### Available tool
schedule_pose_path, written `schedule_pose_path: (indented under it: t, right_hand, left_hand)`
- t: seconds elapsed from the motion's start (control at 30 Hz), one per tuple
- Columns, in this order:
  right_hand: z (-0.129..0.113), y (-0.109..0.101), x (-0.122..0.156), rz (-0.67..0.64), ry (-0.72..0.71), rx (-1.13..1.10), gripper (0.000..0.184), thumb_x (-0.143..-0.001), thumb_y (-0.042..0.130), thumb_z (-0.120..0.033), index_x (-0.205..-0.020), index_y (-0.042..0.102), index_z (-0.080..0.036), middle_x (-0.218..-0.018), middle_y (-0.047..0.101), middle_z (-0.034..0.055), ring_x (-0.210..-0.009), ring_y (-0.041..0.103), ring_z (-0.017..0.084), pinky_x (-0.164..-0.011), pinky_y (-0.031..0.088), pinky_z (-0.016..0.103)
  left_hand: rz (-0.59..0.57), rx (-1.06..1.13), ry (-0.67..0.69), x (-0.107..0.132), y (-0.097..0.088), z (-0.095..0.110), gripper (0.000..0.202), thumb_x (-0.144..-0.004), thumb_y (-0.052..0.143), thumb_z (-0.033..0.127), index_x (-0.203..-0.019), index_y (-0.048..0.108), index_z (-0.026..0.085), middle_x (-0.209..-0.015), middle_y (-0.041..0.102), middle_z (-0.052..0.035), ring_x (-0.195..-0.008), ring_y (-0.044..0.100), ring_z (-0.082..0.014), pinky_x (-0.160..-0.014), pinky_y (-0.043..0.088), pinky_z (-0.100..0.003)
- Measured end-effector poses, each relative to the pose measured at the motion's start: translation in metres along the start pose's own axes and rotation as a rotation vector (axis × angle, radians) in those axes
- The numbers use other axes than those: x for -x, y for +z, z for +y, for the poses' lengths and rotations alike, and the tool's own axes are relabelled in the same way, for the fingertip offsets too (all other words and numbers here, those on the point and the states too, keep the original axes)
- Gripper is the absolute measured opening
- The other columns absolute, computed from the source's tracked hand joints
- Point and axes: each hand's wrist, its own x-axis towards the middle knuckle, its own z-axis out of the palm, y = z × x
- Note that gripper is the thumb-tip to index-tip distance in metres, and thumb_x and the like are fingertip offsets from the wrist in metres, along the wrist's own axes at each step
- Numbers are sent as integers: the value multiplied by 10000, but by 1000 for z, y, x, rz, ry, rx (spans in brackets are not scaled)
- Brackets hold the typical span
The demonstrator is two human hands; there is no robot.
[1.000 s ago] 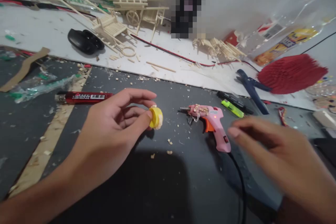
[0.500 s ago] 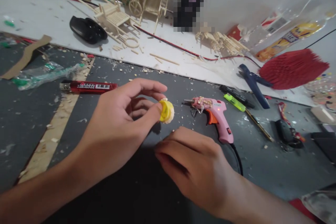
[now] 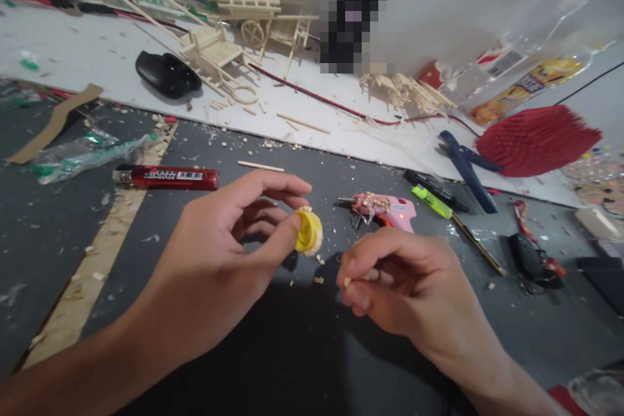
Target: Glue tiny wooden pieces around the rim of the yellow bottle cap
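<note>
Between thumb and fingers of my left hand is a yellow bottle cap, tilted on its side with pale wood bits around its rim. A tiny pale wood piece shows at the pinched fingertips of my right hand, a short way right of the cap and apart from it. Just beyond the right hand lies a pink glue gun, its lower part hidden behind that hand. Small wood crumbs are scattered on the dark table between both hands.
A red lighter-like tube and a thin stick lie beyond my left hand. To the right are a yellow-green marker, dark blue cutters and keys. Miniature wooden carts stand on the white board behind.
My right hand has moved right and turned, so the wood piece in its fingertips shows and it covers the glue gun's handle. The left hand still holds the cap. The view has tilted up slightly.
</note>
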Motion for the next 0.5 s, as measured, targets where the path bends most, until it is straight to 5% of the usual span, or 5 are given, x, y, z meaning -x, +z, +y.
schedule_pose_path:
  t: [0.2,0.4,0.5]
  right_hand:
    - [0,-7,1,75,-47,69,184,-747,1050,-167,-818,929,-286,-722,814,22,-565,678,120,-524,579,174]
    - [-6,-2,-4,120,-77,109,136,-788,1031,-190,-810,916,-258,-700,797,-4,-616,700,116,-590,584,152]
    - [-10,2,-4,107,-28,121,157,-774,1025,-150,-772,893,-235,-672,754,-30,-632,648,86,-592,529,99]
  left_hand:
    - [-46,-105,48,8,-5,2,324,-901,834,457,-1206,806,354,-907,874,4,-909,880,-270,-702,718,-273]
    - [2,-364,438,18,-9,-5,238,-991,723,239,-1153,786,401,-1041,878,76,-781,836,-154,-836,685,-231]
    - [9,-394,492,22,-7,-9,294,-1003,715,205,-1193,772,423,-1031,880,96,-775,834,-137,-819,666,-207]
